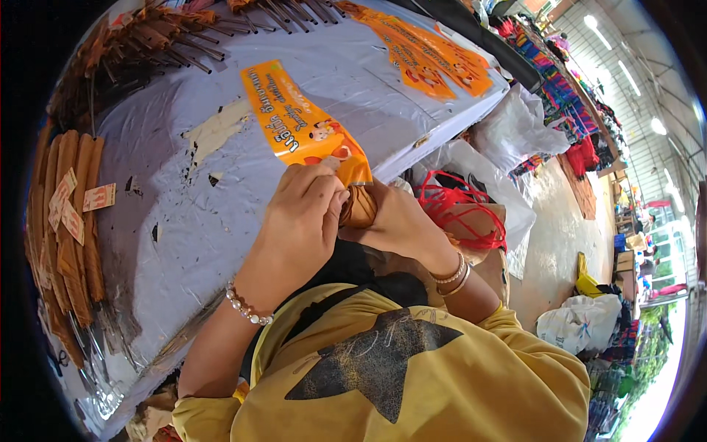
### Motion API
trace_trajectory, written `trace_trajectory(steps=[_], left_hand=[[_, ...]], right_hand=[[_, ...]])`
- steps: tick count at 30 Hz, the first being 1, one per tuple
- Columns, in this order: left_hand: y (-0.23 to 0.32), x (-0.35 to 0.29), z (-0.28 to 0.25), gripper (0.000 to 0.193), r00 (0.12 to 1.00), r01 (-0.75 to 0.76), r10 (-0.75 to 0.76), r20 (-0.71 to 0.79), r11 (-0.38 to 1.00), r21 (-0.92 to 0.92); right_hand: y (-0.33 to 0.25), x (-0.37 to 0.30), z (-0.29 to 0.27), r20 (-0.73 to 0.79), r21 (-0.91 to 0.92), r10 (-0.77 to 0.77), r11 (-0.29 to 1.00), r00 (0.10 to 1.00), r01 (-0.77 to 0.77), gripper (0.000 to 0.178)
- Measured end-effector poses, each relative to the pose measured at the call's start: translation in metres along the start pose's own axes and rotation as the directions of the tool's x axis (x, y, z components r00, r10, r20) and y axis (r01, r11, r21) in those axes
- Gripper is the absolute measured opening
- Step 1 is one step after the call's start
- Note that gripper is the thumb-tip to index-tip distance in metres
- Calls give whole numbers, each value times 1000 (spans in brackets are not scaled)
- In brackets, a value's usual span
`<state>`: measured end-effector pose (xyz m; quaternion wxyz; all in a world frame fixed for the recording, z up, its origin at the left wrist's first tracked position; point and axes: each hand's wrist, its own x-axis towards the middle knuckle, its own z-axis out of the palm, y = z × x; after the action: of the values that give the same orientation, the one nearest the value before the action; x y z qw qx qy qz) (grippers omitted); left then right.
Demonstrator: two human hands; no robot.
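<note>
My left hand [302, 210] is closed in a pinch at the near end of a long orange printed plastic sleeve [276, 107], which lies across the table's near edge. A cartoon figure and lettering cover the sleeve. Beside it, my right hand [398, 225] is wrapped round a folded, shiny brown bundle [359, 206]. The bundle's top meets the sleeve's end between both hands. My fingers cover that joint, so I cannot tell how far one sits inside the other. The bundle's lower part is hidden.
The table [199, 243] has a torn pale plastic cover. Long brown bundles [66, 214] with metal rods lie at left, and more rod-ended bundles [158, 40] at the back. Flat orange sleeves [427, 55] lie far right. Red straps [464, 214] and clear plastic bags [515, 129] are beside the table.
</note>
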<state>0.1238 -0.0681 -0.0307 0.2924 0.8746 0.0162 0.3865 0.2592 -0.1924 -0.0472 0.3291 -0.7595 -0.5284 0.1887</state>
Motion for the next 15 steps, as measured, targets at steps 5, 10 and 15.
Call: trace_trajectory(steps=[5,10,15], left_hand=[[1,-2,-1,8,1000,-6,6,-6,1000,16],[-16,-2,-1,9,993,93,-100,63,990,103],[-6,-3,9,9,991,21,-28,133,998,54]], right_hand=[[-5,-2,-2,-34,8,-22,1000,999,23,56],[5,-8,-11,23,193,-124,974,992,118,61],[-3,-4,-13,202,307,-44,951,978,-21,41]])
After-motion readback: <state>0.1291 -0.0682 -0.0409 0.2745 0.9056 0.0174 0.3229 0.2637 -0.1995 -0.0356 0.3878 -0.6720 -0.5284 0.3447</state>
